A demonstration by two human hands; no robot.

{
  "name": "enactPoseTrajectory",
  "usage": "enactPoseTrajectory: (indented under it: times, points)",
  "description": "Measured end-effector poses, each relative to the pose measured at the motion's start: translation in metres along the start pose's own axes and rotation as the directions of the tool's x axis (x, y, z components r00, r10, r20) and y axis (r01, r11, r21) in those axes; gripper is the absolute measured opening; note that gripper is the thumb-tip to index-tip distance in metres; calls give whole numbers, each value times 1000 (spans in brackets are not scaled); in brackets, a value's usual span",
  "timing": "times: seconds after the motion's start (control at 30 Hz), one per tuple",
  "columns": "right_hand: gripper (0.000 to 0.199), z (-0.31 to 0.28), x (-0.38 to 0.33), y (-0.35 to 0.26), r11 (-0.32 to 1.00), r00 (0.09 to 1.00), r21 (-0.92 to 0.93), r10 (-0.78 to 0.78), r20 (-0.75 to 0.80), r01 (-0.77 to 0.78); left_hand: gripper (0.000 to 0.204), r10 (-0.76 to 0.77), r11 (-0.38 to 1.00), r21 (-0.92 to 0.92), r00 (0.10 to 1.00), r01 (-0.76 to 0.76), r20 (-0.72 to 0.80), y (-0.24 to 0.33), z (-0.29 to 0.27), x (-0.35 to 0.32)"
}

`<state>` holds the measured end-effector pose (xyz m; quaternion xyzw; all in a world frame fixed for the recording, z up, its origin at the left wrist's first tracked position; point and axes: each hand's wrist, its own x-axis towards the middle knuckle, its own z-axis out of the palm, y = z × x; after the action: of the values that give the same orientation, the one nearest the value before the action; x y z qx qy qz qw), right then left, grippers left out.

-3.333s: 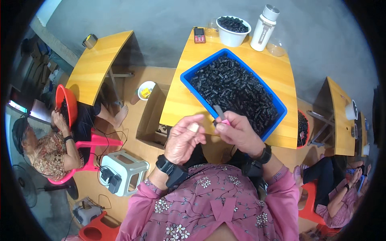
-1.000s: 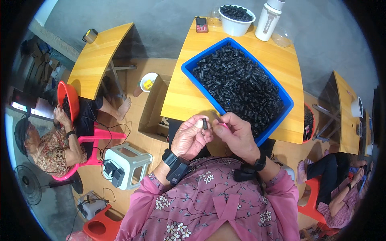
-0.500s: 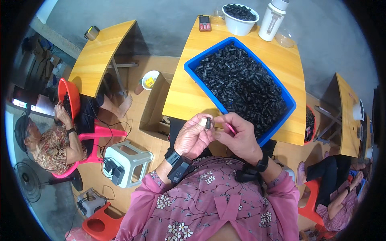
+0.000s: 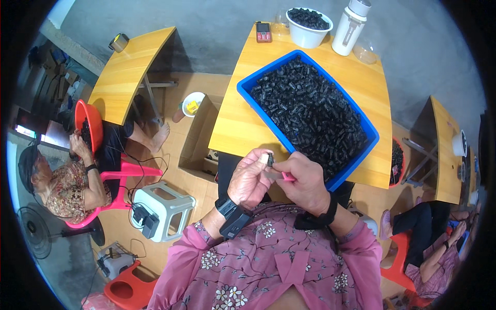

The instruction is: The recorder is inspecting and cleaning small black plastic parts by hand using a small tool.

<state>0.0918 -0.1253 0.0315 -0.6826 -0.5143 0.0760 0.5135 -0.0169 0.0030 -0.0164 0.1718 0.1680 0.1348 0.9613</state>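
My left hand (image 4: 248, 181) is closed on a small black plastic piece (image 4: 270, 159), pinched at the fingertips, with a pale cover on the thumb. Close beside it, my right hand (image 4: 308, 182) grips a small knife by its pink handle (image 4: 288, 176). The knife's thin metal blade (image 4: 273, 175) points toward my left hand, just below the piece. Both hands are above my lap at the table's near edge. Beyond them stands a blue tub (image 4: 266, 119) heaped with black plastic pieces (image 4: 310, 113).
On the yellow table (image 4: 227, 132) are a white bowl of black pieces (image 4: 305, 37), a red phone (image 4: 263, 32) and a white bottle (image 4: 350, 28). A cardboard box (image 4: 199, 139) and a pale stool (image 4: 164, 209) stand left. Other people sit at both sides.
My right hand has turned and shifted slightly, so the blade now shows across to my left hand. The pinched piece has tilted a little.
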Motion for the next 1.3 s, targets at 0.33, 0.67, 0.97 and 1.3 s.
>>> enactPoseTrajectory:
  times: [0.33,0.67,0.97,1.3]
  points:
    - [19,-1,5,-3,989,989,56,137,-47,-134,18,-31,999,-10,999,31,9,6,8,-3]
    - [12,-7,9,-1,774,880,450,472,59,-446,22,-8,997,79,997,2,74,6,7,-2]
    - [14,-7,12,2,758,864,428,485,135,-492,18,55,981,181,992,-75,111,6,6,-1]
    - [17,-6,12,0,579,805,579,530,268,-574,17,37,979,197,997,-48,61,7,4,-2]
